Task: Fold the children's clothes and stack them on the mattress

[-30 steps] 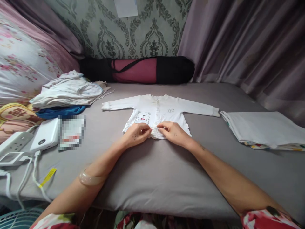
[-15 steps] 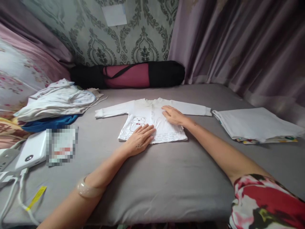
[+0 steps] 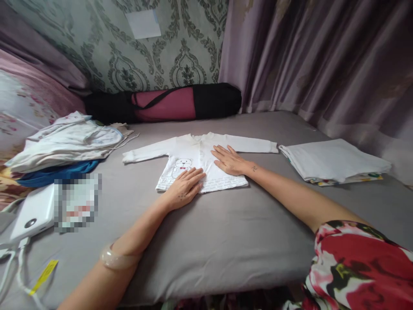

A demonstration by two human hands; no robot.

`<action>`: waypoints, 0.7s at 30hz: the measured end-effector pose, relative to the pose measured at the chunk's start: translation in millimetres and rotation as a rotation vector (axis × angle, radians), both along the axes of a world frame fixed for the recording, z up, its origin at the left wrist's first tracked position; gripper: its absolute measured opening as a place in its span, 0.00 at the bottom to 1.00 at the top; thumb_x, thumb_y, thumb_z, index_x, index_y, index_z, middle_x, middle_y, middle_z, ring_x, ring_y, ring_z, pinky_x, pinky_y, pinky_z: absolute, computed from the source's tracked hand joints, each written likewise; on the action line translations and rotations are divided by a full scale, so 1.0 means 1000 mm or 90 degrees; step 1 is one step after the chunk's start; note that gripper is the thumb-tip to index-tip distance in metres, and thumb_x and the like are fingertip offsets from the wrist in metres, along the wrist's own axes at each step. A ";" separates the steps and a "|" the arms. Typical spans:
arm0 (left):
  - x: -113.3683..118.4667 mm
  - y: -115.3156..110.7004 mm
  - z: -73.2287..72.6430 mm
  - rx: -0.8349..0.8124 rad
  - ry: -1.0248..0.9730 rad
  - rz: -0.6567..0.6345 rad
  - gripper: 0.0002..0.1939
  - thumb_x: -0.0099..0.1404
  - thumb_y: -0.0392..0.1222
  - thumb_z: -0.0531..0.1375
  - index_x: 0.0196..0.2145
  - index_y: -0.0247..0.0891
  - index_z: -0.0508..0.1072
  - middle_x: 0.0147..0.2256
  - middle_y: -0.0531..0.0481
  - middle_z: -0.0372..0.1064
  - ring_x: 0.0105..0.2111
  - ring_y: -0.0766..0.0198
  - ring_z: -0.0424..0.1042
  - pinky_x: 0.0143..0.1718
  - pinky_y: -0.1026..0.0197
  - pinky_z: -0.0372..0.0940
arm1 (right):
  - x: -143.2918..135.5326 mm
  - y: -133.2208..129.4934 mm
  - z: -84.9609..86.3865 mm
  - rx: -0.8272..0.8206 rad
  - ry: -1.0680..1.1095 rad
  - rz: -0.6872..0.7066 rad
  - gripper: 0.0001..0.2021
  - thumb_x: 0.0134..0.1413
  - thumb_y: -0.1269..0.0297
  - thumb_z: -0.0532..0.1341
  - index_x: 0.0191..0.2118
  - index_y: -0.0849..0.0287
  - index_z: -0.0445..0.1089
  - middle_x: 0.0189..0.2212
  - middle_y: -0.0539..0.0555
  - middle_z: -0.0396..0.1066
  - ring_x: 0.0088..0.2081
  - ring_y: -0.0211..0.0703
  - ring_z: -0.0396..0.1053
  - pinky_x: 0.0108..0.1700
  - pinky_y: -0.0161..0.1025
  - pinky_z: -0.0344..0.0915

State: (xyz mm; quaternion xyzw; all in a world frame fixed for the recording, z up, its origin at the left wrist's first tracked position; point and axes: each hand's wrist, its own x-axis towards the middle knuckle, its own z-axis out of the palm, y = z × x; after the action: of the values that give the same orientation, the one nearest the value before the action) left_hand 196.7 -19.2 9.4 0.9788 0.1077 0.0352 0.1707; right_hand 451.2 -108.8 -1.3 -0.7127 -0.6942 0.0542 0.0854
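Note:
A small white long-sleeved baby shirt lies spread out on the grey bed sheet, both sleeves stretched to the sides. A bear with a red bow tie is printed on its left half, and lines of print run along the hem. My left hand rests flat on the lower middle of the shirt, partly over the bear, fingers extended. Flat on the chest at the right lies my right hand, its fingers a little spread. Neither hand grips the cloth.
Folded white cloths lie at the right. On the left are a heap of clothes, a white power bank with cables, and a blurred packet. A long black and maroon bag lies along the wall.
The view has turned slightly to the right. Both hands stay flat on the shirt, and the right hand's fingers are spread more than before.

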 end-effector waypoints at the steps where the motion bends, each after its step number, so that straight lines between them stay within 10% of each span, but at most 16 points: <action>1: 0.000 0.000 0.000 -0.001 -0.005 -0.001 0.26 0.73 0.52 0.43 0.63 0.41 0.60 0.66 0.46 0.50 0.67 0.54 0.46 0.66 0.46 0.44 | -0.003 -0.005 0.001 -0.003 0.001 0.009 0.31 0.66 0.50 0.42 0.69 0.62 0.48 0.70 0.59 0.38 0.70 0.50 0.34 0.68 0.54 0.28; 21: -0.003 0.001 -0.004 0.022 -0.031 0.000 0.28 0.73 0.54 0.43 0.63 0.40 0.62 0.66 0.41 0.51 0.66 0.52 0.50 0.65 0.45 0.47 | -0.053 -0.075 0.011 -0.059 0.083 0.125 0.27 0.68 0.55 0.43 0.69 0.52 0.47 0.70 0.52 0.37 0.70 0.46 0.34 0.68 0.52 0.28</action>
State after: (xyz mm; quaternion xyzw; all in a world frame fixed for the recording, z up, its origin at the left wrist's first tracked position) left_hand 193.3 -18.5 5.2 0.9804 0.1030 0.0614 0.1562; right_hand 398.3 -184.2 10.1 -0.6396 -0.7502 0.1408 0.0914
